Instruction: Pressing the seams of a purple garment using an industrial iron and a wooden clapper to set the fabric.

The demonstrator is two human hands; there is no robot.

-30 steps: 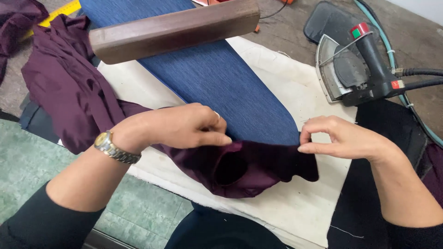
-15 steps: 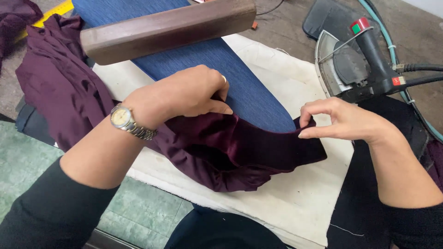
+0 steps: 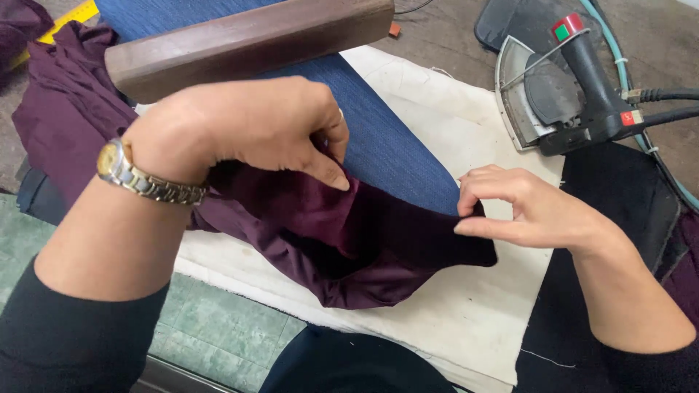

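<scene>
A dark purple garment (image 3: 364,240) lies across a white padded pressing board (image 3: 466,320), its bulk trailing off to the upper left. My left hand (image 3: 247,124), with a metal wristwatch on the wrist, is raised and grips a fold of the garment's open end. My right hand (image 3: 524,211) pinches the garment's opposite edge between thumb and forefinger. Between the two hands the cloth hangs open like a sleeve or tube mouth.
A long blue pad (image 3: 378,138) runs up the board under the garment. A dark wooden block (image 3: 247,40) lies across its far end. A steam iron (image 3: 561,94) rests at the upper right with hoses. Black cloth (image 3: 619,218) lies right; green floor tiles (image 3: 218,327) show below.
My left hand has lifted and come nearer the camera, pulling the purple cloth up. My right hand has kept its pinch on the edge, and the opening between them has widened.
</scene>
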